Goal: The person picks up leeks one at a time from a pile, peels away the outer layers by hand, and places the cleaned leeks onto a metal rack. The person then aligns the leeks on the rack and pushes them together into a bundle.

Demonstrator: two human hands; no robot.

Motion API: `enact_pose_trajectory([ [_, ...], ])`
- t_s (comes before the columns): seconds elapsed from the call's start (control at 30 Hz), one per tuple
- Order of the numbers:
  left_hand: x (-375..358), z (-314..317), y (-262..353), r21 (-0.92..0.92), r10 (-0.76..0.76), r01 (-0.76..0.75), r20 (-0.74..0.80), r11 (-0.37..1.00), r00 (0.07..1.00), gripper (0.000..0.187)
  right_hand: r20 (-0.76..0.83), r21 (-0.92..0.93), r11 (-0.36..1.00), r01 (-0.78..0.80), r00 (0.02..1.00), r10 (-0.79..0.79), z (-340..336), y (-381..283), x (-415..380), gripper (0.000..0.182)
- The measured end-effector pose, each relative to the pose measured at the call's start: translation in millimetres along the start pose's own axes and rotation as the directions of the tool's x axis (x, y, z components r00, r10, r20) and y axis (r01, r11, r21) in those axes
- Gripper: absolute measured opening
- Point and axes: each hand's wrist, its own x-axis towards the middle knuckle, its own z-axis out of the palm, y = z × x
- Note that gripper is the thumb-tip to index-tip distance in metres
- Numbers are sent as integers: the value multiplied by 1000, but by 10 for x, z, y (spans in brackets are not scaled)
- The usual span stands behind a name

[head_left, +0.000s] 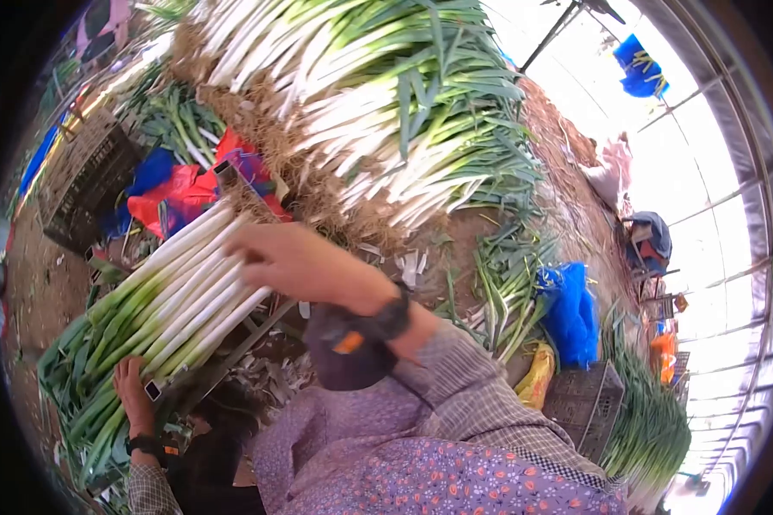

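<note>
A row of long green onions lies side by side across a narrow metal rack, white stems toward the upper right and green leaves toward the lower left. My left hand rests against the near edge of the row, where the stems turn to leaf, its fingers laid along the stalks. Over the white stems reaches my right hand, slightly blurred, with bent fingers apart and nothing visible in them. Roots at the upper ends of the stems lie just beyond it.
A large heap of green onions with soil-covered roots fills the far side. A dark crate and red-blue plastic lie at the left. At the right are a blue bag, another crate and more onions.
</note>
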Motion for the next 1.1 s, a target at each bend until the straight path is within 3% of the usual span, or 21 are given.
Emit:
enact_pose_trajectory([
  [0.03,16,-7,21,3,-22,22,18,1000,1000,33,-89,86,996,-26,995,34,-192,174,-247,28],
  [0.1,47,-17,74,12,-43,43,27,999,999,40,-262,64,948,-313,911,318,-496,787,-799,25],
  [0.13,30,21,45,51,-47,46,37,998,998,42,-244,346,793,-502,768,593,-621,1170,-1063,20],
  [0.17,21,74,-49,91,-49,44,49,995,998,44,-268,402,687,-606,639,721,-707,1795,-1406,23],
  [0.23,20,184,-225,130,-47,37,74,991,996,42,-483,508,604,-614,378,790,-798,2380,-1706,20],
  [0.33,-43,341,-516,128,-41,25,121,991,992,39,-541,605,644,-468,353,764,-1010,2961,-1585,34],
  [0.47,-83,434,-668,102,-44,35,85,994,995,49,-629,526,559,-641,148,763,-1220,3224,-879,36],
  [0.57,-95,449,-732,77,-23,16,89,997,996,50,-579,603,558,-570,169,798,-1302,3506,-639,33],
  [0.67,-84,414,-623,77,-24,19,67,997,997,49,-580,610,634,-476,277,766,-1325,3272,-687,26],
  [0.7,-89,418,-609,65,-18,14,69,998,997,48,-608,645,662,-381,269,747,-1301,3147,-785,21],
  [0.8,-57,345,-513,51,-31,28,60,998,998,46,-518,656,617,-435,336,787,-1284,2630,-1381,18],
  [0.87,-22,241,-255,54,-94,92,50,994,994,47,-474,603,577,-551,335,815,-1146,2321,-1757,17],
  [0.93,7,181,-187,15,-83,82,64,996,994,47,-321,425,490,-761,380,868,-847,2037,-2132,22],
  [1.0,21,90,-80,1,-76,76,67,997,995,44,-185,601,480,-640,473,861,-406,1400,-2280,22],
  [1.07,45,16,76,4,-76,76,54,997,996,39,-258,448,675,-586,639,725,-190,1700,-2580,21],
  [1.1,39,-1,90,-21,-52,53,39,998,998,29,-265,570,653,-498,641,720,-157,1719,-2618,21],
])
